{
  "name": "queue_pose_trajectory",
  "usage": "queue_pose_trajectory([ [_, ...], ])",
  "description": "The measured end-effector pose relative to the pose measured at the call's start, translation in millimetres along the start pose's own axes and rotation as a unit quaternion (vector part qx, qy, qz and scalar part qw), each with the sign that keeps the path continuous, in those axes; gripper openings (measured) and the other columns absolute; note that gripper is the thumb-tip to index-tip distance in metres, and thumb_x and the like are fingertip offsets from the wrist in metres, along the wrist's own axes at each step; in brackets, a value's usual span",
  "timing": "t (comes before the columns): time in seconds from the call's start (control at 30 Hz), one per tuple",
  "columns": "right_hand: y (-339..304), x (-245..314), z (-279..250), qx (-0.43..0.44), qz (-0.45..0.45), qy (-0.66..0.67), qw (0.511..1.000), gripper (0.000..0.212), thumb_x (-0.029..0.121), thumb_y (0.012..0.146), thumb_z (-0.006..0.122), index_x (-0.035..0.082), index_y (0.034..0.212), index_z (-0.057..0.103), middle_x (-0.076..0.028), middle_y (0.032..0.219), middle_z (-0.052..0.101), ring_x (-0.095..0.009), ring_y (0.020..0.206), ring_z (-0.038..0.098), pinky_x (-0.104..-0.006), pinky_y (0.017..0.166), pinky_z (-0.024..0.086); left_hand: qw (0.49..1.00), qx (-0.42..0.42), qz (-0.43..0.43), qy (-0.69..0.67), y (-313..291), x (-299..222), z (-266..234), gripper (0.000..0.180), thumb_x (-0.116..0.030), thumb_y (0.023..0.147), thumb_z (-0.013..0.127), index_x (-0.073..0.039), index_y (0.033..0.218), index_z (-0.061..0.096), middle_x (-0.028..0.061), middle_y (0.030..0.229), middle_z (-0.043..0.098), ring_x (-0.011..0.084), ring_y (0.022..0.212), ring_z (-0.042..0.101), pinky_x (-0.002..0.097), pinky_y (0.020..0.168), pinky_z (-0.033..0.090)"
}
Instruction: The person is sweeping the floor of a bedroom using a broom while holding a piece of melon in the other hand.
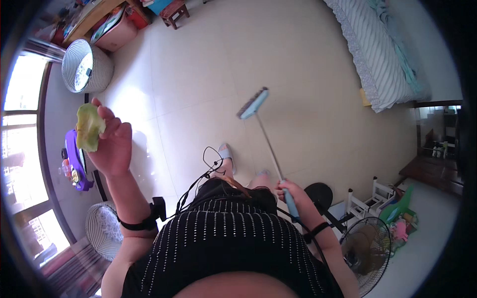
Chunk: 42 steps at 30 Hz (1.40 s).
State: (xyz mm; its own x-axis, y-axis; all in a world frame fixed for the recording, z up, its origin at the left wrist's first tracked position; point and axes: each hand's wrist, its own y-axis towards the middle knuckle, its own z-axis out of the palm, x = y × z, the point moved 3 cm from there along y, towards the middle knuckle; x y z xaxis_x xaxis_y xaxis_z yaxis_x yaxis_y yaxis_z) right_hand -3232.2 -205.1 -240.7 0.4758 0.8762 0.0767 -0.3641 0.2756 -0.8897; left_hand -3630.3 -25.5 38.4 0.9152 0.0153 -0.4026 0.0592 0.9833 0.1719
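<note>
My left hand (113, 149) is raised at the left, its fingers closed on a curved, yellow-green piece of fruit peel (88, 128). Which fruit it comes from I cannot tell. Low on the right, my right hand (292, 191) is wrapped round the light-blue grip of a long-handled floor brush (268, 140). The brush's thin pole slants away from me to a light-blue head (254, 103) with dark bristles, out over the pale tiled floor (198, 59). Both forearms wear black straps.
Woven baskets (102, 69) stand along the left wall, near a purple container (75, 161). A small wooden stool (174, 13) is at the far side. A bed (372, 49) lies at the far right. Close on my right are a wire-caged fan (367, 253) and a white rack (370, 198). Black cables hang before me.
</note>
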Motion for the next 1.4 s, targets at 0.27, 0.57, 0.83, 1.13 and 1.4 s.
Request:
queue_pose_trajectory([
  [0.27, 152, 34, 186, 0.12, -0.037, -0.328, 0.936, 0.021, 0.02, 0.069, 0.048, 0.003, 0.057, 0.05, -0.007, 0.05, 0.048, -0.016, 0.04, 0.046, -0.0291, 0.038, 0.038, 0.998, -0.032, 0.037, 0.031, -4, -68, -44, 0.048, -0.023, 0.082, 0.044, -0.003, 0.123, 0.029, 0.0117, 0.111, 0.047, 0.011, 0.067, 0.043, 0.028, 0.074, 0.032],
  [0.57, 274, 126, 245, 0.144, -0.124, -0.269, 0.944, 0.018, 0.022, 0.067, 0.051, 0.007, 0.057, 0.049, -0.004, 0.052, 0.048, -0.015, 0.042, 0.045, -0.0279, 0.041, 0.036, 0.986, -0.126, 0.057, 0.09, -9, -59, -48, 0.049, -0.032, 0.085, 0.038, -0.008, 0.126, 0.025, 0.0123, 0.109, 0.048, 0.0088, 0.066, 0.041, 0.0251, 0.069, 0.031],
  [0.83, 109, 193, 49, -0.01, -0.251, -0.087, 0.964, 0.016, 0.018, 0.076, 0.049, 0.011, 0.063, 0.043, 0.003, 0.053, 0.039, -0.006, 0.047, 0.037, -0.0193, 0.043, 0.027, 0.989, -0.1, 0.066, 0.084, 40, -19, -40, 0.053, -0.037, 0.084, 0.038, -0.007, 0.125, 0.025, 0.0137, 0.112, 0.047, 0.0117, 0.068, 0.044, 0.0269, 0.07, 0.032],
  [1.13, 64, 195, -62, -0.136, -0.119, 0.055, 0.982, 0.019, 0.017, 0.078, 0.047, 0.009, 0.063, 0.04, 0.0, 0.051, 0.041, -0.009, 0.041, 0.04, -0.023, 0.038, 0.036, 0.997, -0.052, 0.048, 0.034, 65, -18, -16, 0.049, -0.035, 0.082, 0.041, -0.006, 0.121, 0.034, 0.0128, 0.109, 0.05, 0.0125, 0.065, 0.045, 0.025, 0.065, 0.031],
  [1.4, 57, 103, 42, 0.019, -0.014, -0.017, 1.0, 0.012, 0.013, 0.079, 0.044, 0.009, 0.09, 0.044, 0.001, 0.054, 0.038, -0.008, 0.042, 0.037, -0.0228, 0.041, 0.035, 0.995, -0.096, 0.026, 0.023, 44, -19, -33, 0.056, -0.045, 0.082, 0.037, -0.006, 0.122, 0.031, 0.0137, 0.108, 0.049, 0.0184, 0.077, 0.051, 0.0305, 0.072, 0.037],
])
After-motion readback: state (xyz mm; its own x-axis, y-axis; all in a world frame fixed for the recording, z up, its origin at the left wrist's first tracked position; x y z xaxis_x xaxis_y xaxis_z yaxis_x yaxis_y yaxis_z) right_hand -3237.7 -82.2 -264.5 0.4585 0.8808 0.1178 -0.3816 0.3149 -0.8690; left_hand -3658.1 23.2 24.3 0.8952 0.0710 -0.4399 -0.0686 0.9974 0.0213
